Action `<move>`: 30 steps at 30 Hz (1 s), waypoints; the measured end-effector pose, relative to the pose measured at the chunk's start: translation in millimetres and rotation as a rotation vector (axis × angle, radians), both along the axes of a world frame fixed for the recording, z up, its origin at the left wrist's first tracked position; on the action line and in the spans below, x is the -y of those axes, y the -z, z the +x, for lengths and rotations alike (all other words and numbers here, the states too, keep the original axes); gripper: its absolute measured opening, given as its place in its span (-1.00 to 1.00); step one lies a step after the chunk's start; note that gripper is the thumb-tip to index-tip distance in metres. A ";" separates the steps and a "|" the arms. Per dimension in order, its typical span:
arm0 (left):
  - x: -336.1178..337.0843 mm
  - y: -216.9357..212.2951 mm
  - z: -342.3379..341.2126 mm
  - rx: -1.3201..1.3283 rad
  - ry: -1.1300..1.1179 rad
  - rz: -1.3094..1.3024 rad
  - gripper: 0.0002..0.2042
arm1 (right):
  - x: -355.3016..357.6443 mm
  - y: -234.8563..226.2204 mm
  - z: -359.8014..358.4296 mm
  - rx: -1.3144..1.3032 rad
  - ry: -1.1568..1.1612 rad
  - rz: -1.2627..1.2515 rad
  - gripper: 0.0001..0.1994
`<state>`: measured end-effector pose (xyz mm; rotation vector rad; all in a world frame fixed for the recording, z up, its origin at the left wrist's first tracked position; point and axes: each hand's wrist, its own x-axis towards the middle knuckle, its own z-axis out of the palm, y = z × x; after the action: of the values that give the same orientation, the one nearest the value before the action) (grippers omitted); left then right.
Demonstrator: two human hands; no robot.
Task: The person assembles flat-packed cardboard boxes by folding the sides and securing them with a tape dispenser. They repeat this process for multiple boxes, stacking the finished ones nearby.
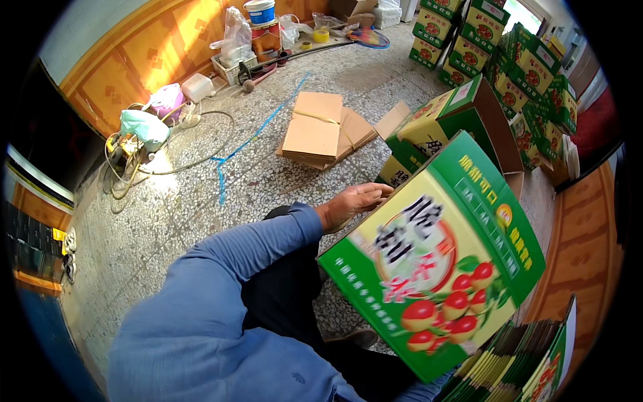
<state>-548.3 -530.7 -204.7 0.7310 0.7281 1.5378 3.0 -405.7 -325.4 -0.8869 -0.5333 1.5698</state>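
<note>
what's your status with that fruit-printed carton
Left hand at edge of fruit-printed carton; right hand out of sight. Carton tilted. Other cartons close beyond.

right hand hidden, flat cartons cropped

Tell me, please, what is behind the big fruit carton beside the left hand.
Behind the big carton, part of an open carton shows. Its rest is covered, and the right hand cannot be seen.

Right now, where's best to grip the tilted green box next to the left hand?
Probably by its upper-left and lower-right edges, a hand from each side: the box is broad and tilted, its flat printed face offering little to pinch. The left hand is at the upper-left edge.
</note>
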 end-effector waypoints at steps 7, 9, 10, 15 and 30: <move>-28.7 20.0 -21.8 -0.289 0.058 -0.493 -0.19 | -48.5 10.8 -63.2 -0.296 -0.310 0.067 -0.55; -42.7 6.4 -4.5 -0.265 0.220 -0.523 -0.10 | -28.7 -16.4 -94.0 0.724 -0.333 0.109 -0.50; -46.9 28.9 9.4 -0.419 0.170 -0.535 -0.15 | -23.7 -12.9 -103.0 0.605 -0.244 0.082 -0.49; -56.2 -0.8 17.1 -0.772 -0.204 -0.240 -0.55 | -23.2 -16.8 -93.6 1.097 -0.279 0.196 -0.52; 14.3 233.2 -278.6 -0.457 -0.859 -1.105 -0.24 | -71.0 4.4 -107.4 1.663 -0.227 0.164 -0.65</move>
<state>-826.9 -545.0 -437.9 -0.1442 2.1888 1.3501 -104.3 -334.7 -329.8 -1.9295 -1.9008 0.5938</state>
